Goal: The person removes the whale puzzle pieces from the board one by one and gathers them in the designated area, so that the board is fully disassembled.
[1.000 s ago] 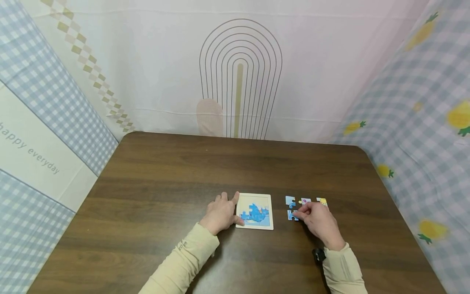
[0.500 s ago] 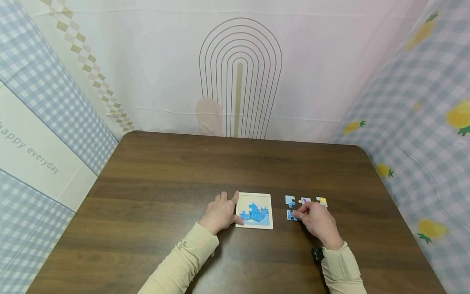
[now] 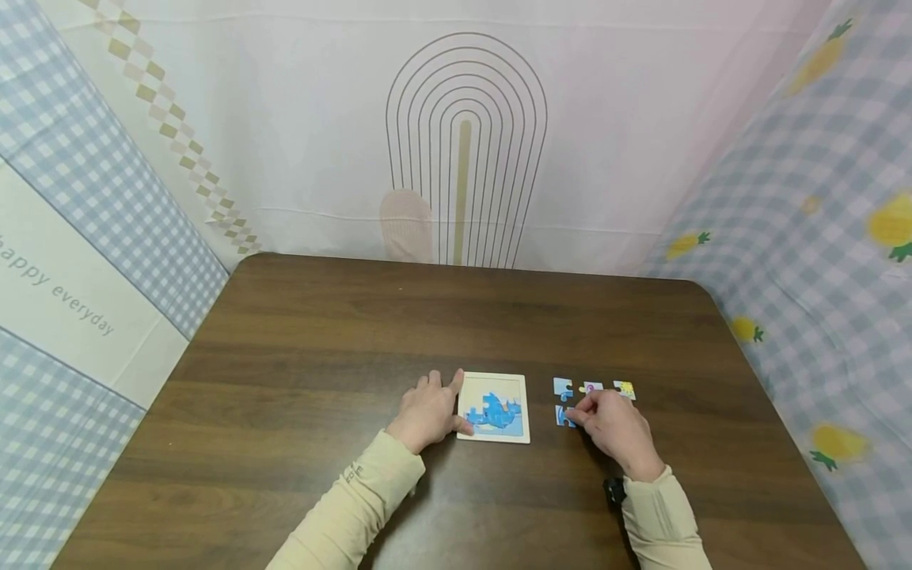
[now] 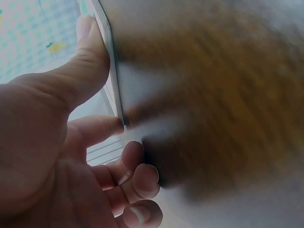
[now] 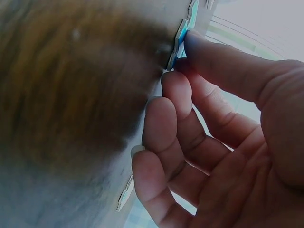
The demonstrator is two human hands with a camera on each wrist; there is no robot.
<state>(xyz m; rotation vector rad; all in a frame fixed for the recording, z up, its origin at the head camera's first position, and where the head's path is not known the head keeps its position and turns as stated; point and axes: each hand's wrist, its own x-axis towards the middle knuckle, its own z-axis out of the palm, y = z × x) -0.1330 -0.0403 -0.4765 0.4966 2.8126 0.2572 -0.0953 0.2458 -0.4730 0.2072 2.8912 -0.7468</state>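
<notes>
The person's left hand [image 3: 426,412] lies at the left side of a square, pale wooden puzzle tray [image 3: 524,408], fingers spread apart, thumb and forefinger touching its edge and the other fingers beside it on the brown wood-grain desk [image 3: 321,348]. Joined pieces in the tray make part of a blue animal picture [image 3: 503,414], filling mostly the lower part, with pale bare wood above.

To the right of the tray and apart from it, the right hand [image 3: 618,431] has its thumb and forefinger drawn together, pinching a small, thin, blue-and-white jigsaw piece [image 3: 560,416] at its right side. This piece lies just below a light-blue jigsaw piece [image 3: 562,386]. Further right, a piece with a pink swirl [image 3: 590,387] is partly hidden by the hand, and a piece with a yellow figure [image 3: 625,389] lies beyond it. Cream sleeves [image 3: 659,514] cover both arms, and a black watch [image 3: 614,491] shows at the right wrist
</notes>
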